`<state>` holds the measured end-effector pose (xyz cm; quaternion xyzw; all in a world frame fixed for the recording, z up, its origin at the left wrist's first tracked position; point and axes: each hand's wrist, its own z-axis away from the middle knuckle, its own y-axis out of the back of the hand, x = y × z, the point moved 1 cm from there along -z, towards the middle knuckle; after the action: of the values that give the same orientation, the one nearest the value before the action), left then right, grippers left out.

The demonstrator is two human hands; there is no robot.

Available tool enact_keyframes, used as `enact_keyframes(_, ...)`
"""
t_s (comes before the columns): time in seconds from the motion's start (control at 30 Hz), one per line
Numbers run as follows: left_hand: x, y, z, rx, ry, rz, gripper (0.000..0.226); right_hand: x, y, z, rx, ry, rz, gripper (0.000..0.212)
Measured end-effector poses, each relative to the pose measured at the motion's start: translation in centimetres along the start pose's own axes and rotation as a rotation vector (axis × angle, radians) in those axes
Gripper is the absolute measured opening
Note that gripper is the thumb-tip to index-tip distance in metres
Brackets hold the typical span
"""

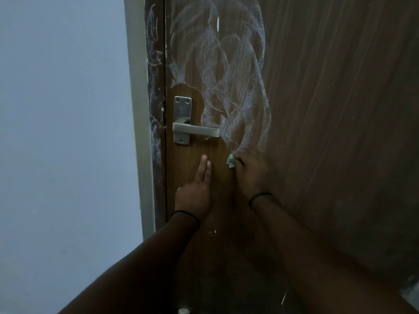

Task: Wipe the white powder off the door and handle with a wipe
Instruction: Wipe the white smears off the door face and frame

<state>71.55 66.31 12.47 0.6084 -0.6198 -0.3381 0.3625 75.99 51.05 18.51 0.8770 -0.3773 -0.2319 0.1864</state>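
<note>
A brown wooden door [317, 109] carries swirls of white powder [231, 75] above and to the right of a silver lever handle [196, 132]. My right hand [250, 173] presses a crumpled green wipe [230, 160] against the door just below the powder's lower edge, fingers curled round it. My left hand [197, 189] lies flat on the door below the handle, fingers straight and pointing up. The wood around and below the handle looks clean.
The dark door frame [156, 87] at the left is also smeared with white powder. A pale wall [63, 132] lies left of it. A few white specks [212, 232] dot the door lower down, and a small white bit [183, 311] sits at the bottom.
</note>
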Motion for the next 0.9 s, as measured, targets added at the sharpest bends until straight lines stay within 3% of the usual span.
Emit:
enact_keyframes(0.07, -0.2, 0.2, 0.0, -0.008, -0.008, -0.008, 0.073, -0.6, -0.9, 1.5, -0.104, 0.100, 0.058, 0.023)
enact_keyframes(0.13, -0.6, 0.4, -0.2, -0.017, -0.033, -0.023, 0.073, 0.6, -0.2, 2.9, -0.072, 0.136, 0.063, 0.031)
enact_keyframes(0.23, -1.0, 0.5, -0.3, -0.022, -0.045, -0.030, 0.072, 3.3, 1.9, 2.6, 0.096, -0.014, 0.065, 0.017)
enact_keyframes(0.33, -0.5, 0.3, -0.3, -0.016, -0.020, -0.021, 0.071, 3.2, 2.2, -0.4, 0.149, -0.127, 0.019, 0.013)
enact_keyframes(0.53, -0.5, 0.3, -0.2, -0.019, -0.013, -0.008, 0.070, -2.2, -1.4, 0.4, -0.055, 0.186, 0.113, 0.024)
enact_keyframes(0.6, -0.8, 0.3, -0.2, -0.023, -0.023, -0.015, 0.070, -0.6, -0.7, 1.6, -0.047, 0.146, 0.094, 0.020)
enact_keyframes(0.77, -0.6, -0.1, -0.2, -0.013, -0.002, -0.011, 0.071, 2.6, 2.9, -1.3, 0.211, -0.115, 0.072, 0.009)
enact_keyframes(0.9, -0.2, -0.2, -0.2, -0.016, 0.018, 0.015, 0.070, -1.9, 0.9, -2.8, 0.079, 0.046, 0.141, 0.016)
